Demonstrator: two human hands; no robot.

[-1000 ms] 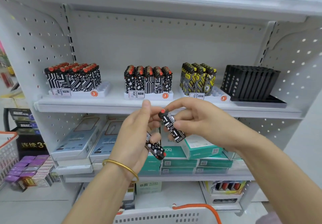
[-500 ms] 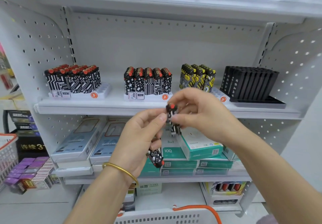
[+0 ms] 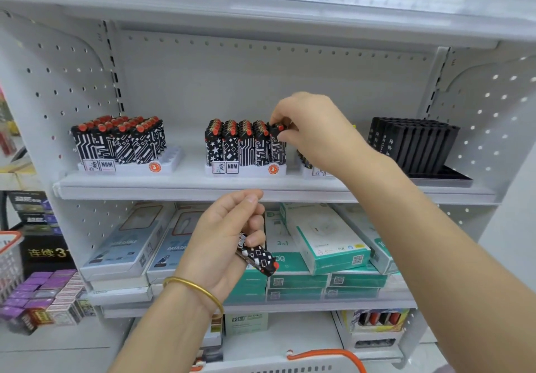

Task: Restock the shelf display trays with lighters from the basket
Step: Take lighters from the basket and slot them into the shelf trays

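right now, closest to us, the white basket (image 3: 275,368) with its orange handle sits at the very bottom. just above it, the left hand (image 3: 223,245) has its lower fingers curled round a spare lighter (image 3: 261,259). it is black and white with a red end, and it points down to the right. the hand may hold more than one; i cannot tell.

farther up, the right hand (image 3: 316,132) pinches the red top of another lighter (image 3: 278,145) with its thumb and fingertips. that lighter stands straight up at the right end of the middle tray (image 3: 246,169), touching the row beside it.

i think this step is pushing it into its hole. to do it well, keep it straight, press gently down till its top is level with the others, and let go softly so the neighbours do not tip.

on the same shelf, the left tray (image 3: 174,158) has open holes on its right side, so the spare lighter could go there next. a black tray (image 3: 443,175) sits far right.
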